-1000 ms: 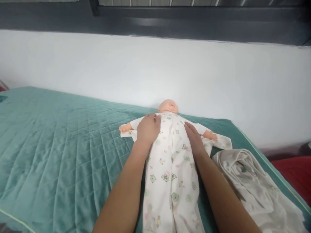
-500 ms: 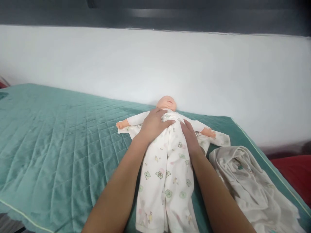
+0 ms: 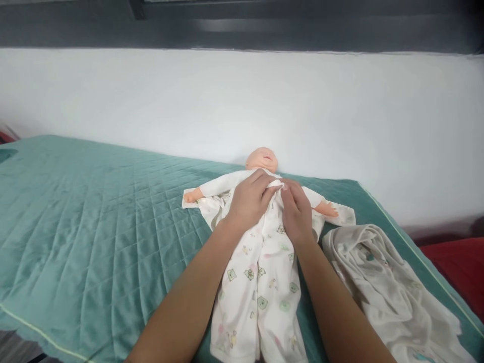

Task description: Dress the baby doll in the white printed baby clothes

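I see the doll point(image 3: 261, 159) lying on its back near the wall side of the bed, its head pointing away from me and its arms spread out to either side in white sleeves. The printed romper point(image 3: 260, 287), white with small green, pink and yellow figures, covers its front, and the two legs of the garment run toward me, side by side; I can't tell how far the doll's own legs reach into them. More of the printed fabric lies flat under both of the doll's forearms. My left hand point(image 3: 247, 200) is over the chest, thumb and fingers drawn close together, pinching the cloth just below the neck. My right hand point(image 3: 297, 210) meets it there, narrowed too, its fingertips on the same bit of fabric and nearly touching the left ones. To the right of my right forearm, a crumpled pale cloth point(image 3: 381, 287) lies in a loose heap. Under everything I have the green quilted cover point(image 3: 113, 242), with a light piped edge. Past its right edge sits something red point(image 3: 457, 267), and behind the head rises a white wall point(image 3: 242, 101), topped by a dark beam point(image 3: 242, 30).
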The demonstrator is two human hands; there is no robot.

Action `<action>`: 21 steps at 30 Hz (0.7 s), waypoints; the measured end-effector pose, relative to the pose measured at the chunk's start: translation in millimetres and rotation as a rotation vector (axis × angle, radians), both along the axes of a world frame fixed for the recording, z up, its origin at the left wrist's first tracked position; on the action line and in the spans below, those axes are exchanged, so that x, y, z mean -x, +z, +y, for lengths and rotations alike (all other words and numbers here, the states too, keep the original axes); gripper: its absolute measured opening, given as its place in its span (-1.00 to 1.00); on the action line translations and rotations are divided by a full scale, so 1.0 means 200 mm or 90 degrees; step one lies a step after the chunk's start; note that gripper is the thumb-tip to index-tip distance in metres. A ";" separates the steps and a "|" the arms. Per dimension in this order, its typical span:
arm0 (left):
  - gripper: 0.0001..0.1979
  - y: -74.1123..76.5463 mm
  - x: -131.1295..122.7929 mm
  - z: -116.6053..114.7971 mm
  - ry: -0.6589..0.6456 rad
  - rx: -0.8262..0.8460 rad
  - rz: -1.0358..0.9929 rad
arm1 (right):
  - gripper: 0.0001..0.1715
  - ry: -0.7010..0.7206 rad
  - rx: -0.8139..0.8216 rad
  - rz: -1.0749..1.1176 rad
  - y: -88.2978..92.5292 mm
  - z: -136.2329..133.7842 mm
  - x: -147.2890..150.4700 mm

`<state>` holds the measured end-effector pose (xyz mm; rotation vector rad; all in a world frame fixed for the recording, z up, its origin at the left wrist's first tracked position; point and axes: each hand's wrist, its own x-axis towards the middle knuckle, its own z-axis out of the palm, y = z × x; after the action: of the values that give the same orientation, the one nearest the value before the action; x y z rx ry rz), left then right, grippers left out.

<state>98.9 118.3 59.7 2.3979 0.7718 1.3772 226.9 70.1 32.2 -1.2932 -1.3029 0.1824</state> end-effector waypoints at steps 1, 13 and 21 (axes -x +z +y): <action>-0.80 0.00 0.00 0.00 0.001 -0.004 0.001 | -0.69 0.013 -0.012 0.013 0.00 0.00 0.01; -0.52 -0.10 0.09 -0.08 0.112 -0.111 -0.093 | -0.40 -0.022 0.013 -0.130 -0.05 -0.07 0.01; -0.65 -0.27 0.34 -0.22 0.161 -0.177 -0.068 | -0.42 -0.195 0.045 -0.348 -0.12 -0.13 -0.08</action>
<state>30.8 73.6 6.4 2.4680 0.9361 1.8028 243.0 44.4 8.8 -1.6529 -1.5339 -0.3680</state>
